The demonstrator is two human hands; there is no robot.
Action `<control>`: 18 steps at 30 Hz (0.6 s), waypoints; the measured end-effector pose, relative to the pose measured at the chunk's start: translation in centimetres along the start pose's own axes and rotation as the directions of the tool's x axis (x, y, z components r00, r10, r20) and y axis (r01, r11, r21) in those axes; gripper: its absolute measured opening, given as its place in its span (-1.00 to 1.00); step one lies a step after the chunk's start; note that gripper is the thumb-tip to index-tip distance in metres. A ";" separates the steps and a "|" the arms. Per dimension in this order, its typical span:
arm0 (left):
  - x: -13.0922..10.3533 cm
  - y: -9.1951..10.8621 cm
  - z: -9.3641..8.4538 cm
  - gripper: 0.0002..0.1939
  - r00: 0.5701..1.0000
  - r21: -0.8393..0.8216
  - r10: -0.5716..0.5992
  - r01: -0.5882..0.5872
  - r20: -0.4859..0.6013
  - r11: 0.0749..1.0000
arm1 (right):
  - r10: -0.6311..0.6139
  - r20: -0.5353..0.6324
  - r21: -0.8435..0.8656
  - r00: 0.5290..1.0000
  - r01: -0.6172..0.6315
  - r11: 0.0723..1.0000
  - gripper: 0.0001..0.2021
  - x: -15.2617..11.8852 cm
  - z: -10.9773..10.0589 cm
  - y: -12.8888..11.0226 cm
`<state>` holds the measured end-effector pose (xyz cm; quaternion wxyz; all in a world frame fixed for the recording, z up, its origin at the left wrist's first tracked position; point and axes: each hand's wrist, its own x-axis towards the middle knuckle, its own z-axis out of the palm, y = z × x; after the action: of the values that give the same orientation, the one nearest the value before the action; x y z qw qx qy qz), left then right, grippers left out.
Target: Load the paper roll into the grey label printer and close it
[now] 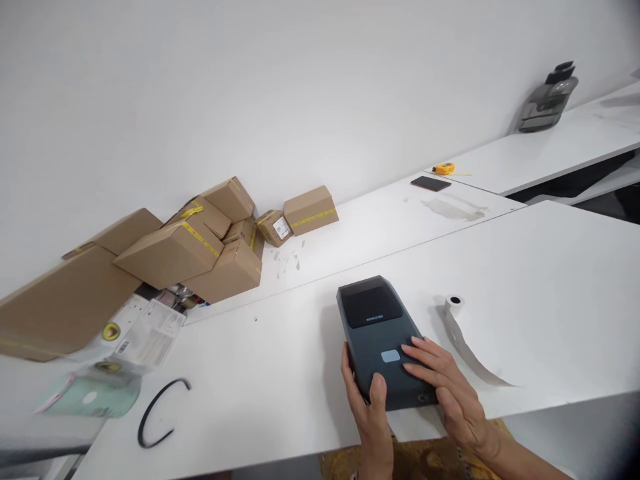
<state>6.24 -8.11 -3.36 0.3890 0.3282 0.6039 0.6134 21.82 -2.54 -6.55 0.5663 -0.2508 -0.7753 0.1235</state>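
A dark blue-grey portable printer with a black glossy window and a pale blue button is tilted up over the table's front part. My left hand grips its lower left side, thumb on the front face and fingers along the edge. Across the lower right of the face lie the fingers of my right hand, which steadies that side; its palm is at the edge. To the right, a small white paper roll stands on the table, its strip unrolled toward the front.
Cardboard boxes are piled at the back left, near plastic packages. A black headband lies front left. Further back are a phone, a yellow tape measure and a dark transparent bottle. The white table's front edge is close.
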 end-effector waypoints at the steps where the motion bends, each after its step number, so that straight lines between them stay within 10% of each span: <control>1: 0.0 0.0 -0.1 -0.21 1.000 -0.008 -0.008 0.008 0.010 1.000 | 0.010 -0.001 -0.001 1.000 -0.010 1.000 -0.57 0.0 -0.1 0.0; 18: -0.2 0.5 -1.3 -0.16 0.996 0.045 -0.048 0.044 0.079 0.998 | 0.070 0.084 0.026 0.994 -0.072 0.997 -0.60 1.3 -1.3 -0.8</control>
<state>5.16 -8.94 -2.88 0.4198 0.3470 0.6084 0.5772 22.58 -2.63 -4.73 0.5326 -0.2647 -0.7868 0.1649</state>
